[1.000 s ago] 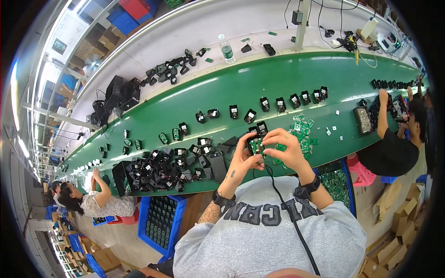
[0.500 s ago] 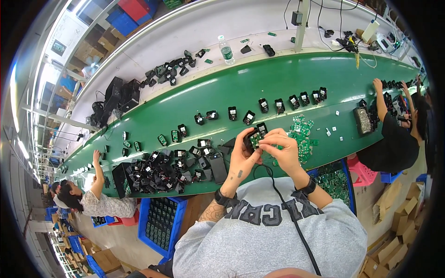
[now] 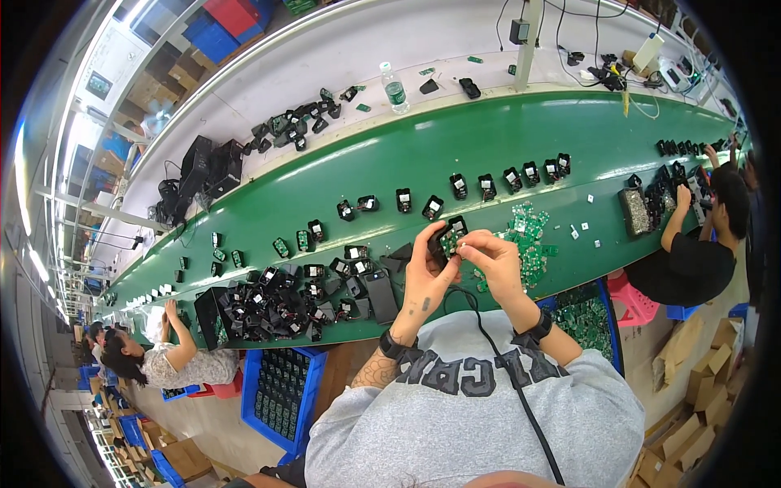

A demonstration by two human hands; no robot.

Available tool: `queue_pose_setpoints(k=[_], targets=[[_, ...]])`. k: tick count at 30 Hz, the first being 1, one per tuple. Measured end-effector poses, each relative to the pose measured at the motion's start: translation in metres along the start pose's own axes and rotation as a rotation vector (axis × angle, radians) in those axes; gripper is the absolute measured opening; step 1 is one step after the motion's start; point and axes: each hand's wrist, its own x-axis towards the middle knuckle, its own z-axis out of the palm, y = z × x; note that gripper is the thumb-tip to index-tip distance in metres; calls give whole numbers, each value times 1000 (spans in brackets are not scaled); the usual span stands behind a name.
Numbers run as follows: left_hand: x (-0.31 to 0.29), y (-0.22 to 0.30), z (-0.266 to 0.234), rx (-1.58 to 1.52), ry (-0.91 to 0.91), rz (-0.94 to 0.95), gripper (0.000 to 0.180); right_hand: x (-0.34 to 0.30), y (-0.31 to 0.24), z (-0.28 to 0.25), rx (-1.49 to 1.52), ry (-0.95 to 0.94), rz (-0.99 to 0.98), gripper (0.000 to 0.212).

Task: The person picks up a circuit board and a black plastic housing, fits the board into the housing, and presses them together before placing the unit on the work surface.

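Note:
My left hand (image 3: 426,275) is wrapped round a small black plastic housing (image 3: 457,224), its open side facing up. A green circuit board (image 3: 449,240) sits at the housing's opening. My right hand (image 3: 496,264) is closed in a pinch at the board's near right edge; whatever lies between those fingertips is too small to make out. Beside my right hand spreads a pile of loose green circuit boards (image 3: 529,244). To the left of my left hand lie a dark rectangular box (image 3: 380,297) and a heap of black housings (image 3: 268,305).
Black housings (image 3: 486,187) stand in a loose row along the green work surface (image 3: 390,154). A water bottle (image 3: 394,88) is on the pale ledge behind. Blue crates (image 3: 254,398) of boards sit below the near edge. One co-worker (image 3: 175,362) sits left, another (image 3: 691,260) right.
My right fingertips have shifted slightly at the board while my left hand keeps hold of the housing. The left co-worker's raised arm has come down; the right co-worker has drawn an arm back.

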Motion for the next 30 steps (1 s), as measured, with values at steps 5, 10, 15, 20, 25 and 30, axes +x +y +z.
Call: queue_pose_setpoints(k=[5, 10, 15, 20, 25, 30], targets=[[2, -7, -2, 386, 64, 273, 56, -1, 3, 2, -36, -27, 21, 10], [2, -12, 0, 384, 133, 364, 56, 2, -13, -2, -497, -88, -261, 16], [1, -16, -2, 463, 171, 442, 57, -1, -9, -3, -23, -185, 193, 18], [-1, -18, -2, 523, 133, 519, 56, 0, -4, -5, 49, -216, 243, 19], [-3, -17, -6, 567, 111, 572, 57, -1, -6, -5, 101, -238, 311, 18], [-1, -16, -10, 698, 71, 658, 57, -1, 2, -6, 200, -247, 278, 20]])
